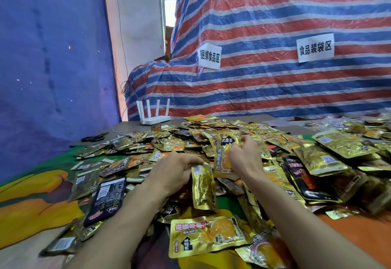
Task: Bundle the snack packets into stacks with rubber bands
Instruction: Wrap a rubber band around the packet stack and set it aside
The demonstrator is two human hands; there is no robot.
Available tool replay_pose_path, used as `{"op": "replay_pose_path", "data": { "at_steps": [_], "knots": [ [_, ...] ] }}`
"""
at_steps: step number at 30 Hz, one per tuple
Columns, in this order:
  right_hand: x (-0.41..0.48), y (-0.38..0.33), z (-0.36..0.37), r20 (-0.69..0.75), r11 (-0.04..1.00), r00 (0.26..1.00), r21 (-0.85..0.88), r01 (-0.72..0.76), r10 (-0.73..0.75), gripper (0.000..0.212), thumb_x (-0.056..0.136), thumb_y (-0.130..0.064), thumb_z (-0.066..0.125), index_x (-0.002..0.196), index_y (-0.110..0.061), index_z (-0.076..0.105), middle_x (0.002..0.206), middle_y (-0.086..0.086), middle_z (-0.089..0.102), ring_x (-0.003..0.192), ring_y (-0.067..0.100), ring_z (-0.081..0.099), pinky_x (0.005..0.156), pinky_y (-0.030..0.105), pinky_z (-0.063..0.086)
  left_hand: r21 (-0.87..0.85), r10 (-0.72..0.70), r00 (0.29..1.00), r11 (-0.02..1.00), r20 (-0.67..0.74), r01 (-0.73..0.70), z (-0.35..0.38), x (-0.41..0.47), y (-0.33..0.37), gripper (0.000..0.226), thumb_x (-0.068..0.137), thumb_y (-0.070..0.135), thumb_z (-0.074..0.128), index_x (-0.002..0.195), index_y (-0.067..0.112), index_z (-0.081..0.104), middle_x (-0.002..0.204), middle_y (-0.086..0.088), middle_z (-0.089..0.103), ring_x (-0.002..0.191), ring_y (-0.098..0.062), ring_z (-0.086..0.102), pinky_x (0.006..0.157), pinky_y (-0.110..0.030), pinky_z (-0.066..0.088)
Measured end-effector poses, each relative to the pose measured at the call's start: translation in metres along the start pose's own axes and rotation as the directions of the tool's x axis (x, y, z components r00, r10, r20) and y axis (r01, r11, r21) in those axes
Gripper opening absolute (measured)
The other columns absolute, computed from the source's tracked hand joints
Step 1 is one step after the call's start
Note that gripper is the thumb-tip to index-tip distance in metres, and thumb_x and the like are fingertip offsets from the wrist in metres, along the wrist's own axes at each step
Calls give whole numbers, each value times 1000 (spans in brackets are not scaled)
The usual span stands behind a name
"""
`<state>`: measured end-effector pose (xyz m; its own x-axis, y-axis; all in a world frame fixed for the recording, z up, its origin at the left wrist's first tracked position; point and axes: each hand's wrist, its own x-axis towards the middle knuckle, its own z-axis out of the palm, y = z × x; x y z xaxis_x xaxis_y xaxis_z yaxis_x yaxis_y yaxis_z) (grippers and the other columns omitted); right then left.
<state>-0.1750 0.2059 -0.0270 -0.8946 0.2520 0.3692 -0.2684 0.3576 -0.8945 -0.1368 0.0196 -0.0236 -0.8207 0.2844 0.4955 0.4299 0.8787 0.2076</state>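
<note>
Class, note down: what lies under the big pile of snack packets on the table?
A printed cloth, green, orange and yellow, shows around the pile of snack packets. Its middle is covered by packets and cannot be seen.

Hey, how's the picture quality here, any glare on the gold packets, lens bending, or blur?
Head view: soft, even light, no hard shadows; glare streaks the gold packet the left hand holds; the window is blown out white; wide-angle distortion bows the striped tarp toward the edges; the right hand and its upright packet look sharp.
</note>
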Motion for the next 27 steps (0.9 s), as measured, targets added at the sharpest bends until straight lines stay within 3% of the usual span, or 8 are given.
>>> {"op": "replay_pose_path", "data": {
  "at_steps": [5, 8, 11, 12, 16, 20, 24, 27],
  "knots": [
    [2, -1, -1, 3, 997, 999, 61, -48, 48, 45, 102, -15, 44, 146, -10, 39, 111, 7, 59, 82, 18, 59, 62, 33, 45, -113, -4, 979, 993, -204, -19, 5, 4, 0, 26, 96, 0, 55, 116, 10, 68, 110, -8, 70, 101, -24, 65, 84, -38, 53],
    [3, -1, -1, 30, 989, 995, 111, -100, 97, 47, 102, -14, 43, 148, -12, 36, 121, 14, 58, 78, 19, 55, 52, 29, 38, -195, -107, 936, 980, -336, 42, 8, 6, -3, 14, 97, 2, 56, 107, 13, 59, 100, -5, 64, 89, -25, 63, 75, -39, 54],
    [2, -3, -1, 42, 984, 994, 137, -110, 105, 46, 103, -15, 44, 149, -12, 36, 115, 14, 60, 68, 14, 53, 47, 26, 36, -460, -292, 878, 883, -380, 95, 5, 6, -6, 12, 105, 13, 44, 101, 17, 54, 94, -8, 65, 86, -29, 67, 75, -54, 57],
    [1, -4, -1, 49, 985, 993, 135, -109, 103, 46, 104, -16, 44, 149, -13, 37, 111, 12, 61, 64, 13, 53, 44, 25, 38, -450, -311, 868, 885, -386, 117, 5, 6, -8, 14, 107, 14, 39, 101, 17, 52, 93, -10, 65, 83, -29, 67, 72, -55, 57],
    [-6, -9, 6, 103, 988, 992, 129, -84, 70, 34, 105, -24, 47, 137, -14, 48, 113, 7, 63, 87, 17, 66, 74, 37, 59, -428, -379, 838, 882, -392, 199, 4, 5, -14, 18, 108, 11, 33, 99, 12, 49, 95, -12, 60, 85, -29, 61, 73, -48, 53],
    [-16, -11, 14, 173, 978, 982, 180, -105, 73, 15, 106, -28, 46, 111, -16, 55, 93, -3, 61, 80, 9, 62, 57, 20, 52, -433, -437, 828, 860, -351, 270, 5, 8, -12, 12, 102, 16, 49, 97, 7, 55, 104, -9, 49, 89, -24, 49, 74, -33, 39],
    [-23, -13, 22, 282, 919, 946, 308, -247, 159, 21, 107, -33, 42, 101, -16, 54, 103, 10, 63, 95, 26, 65, 85, 49, 57, -593, -500, 806, 767, -316, 243, 8, 9, -9, 20, 103, 28, 52, 89, 15, 56, 83, 0, 59, 71, -17, 56, 53, -21, 42],
    [-32, -17, 30, 322, 878, 924, 357, -320, 206, 19, 108, -32, 37, 104, -18, 49, 106, 10, 58, 94, 27, 60, 94, 54, 55, -686, -571, 775, 679, -269, 262, 16, 9, 3, 15, 104, 29, 50, 102, 14, 55, 80, 3, 58, 65, -10, 54, 48, -19, 38]
  ]
}}
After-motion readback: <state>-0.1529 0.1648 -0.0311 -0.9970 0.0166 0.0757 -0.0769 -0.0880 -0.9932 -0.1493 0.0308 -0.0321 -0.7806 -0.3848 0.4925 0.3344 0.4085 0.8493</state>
